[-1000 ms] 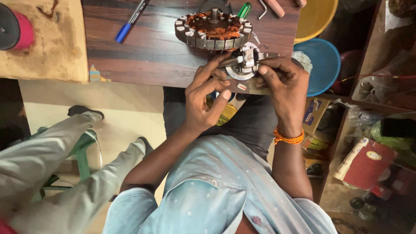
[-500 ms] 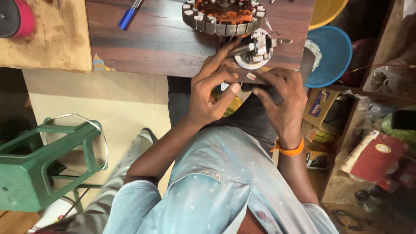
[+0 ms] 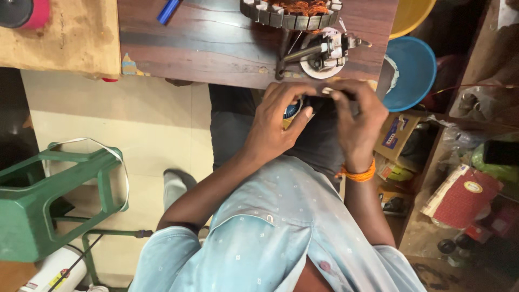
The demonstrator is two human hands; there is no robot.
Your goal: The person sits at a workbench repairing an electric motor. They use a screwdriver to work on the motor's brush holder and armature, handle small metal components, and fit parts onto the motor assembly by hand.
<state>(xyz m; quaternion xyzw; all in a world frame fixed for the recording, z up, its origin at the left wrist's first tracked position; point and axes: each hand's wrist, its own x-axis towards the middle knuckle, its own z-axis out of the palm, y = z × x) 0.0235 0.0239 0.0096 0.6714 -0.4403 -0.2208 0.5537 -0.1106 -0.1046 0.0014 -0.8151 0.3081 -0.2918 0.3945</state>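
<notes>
Upper centre of frame: left hand [image 3: 275,121] and right hand [image 3: 354,119] pressed close at the edge of the dark wooden table [image 3: 205,48], fingertips pinching a small dark part [image 3: 316,101], hard to make out. Just above: round white motor piece [image 3: 324,54] below copper-wound stator [image 3: 292,13].

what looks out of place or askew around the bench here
The green stool lies tipped on its side on the floor. On the wooden table, a round metal motor part sits tilted at the edge, just above the left hand and right hand.
</notes>
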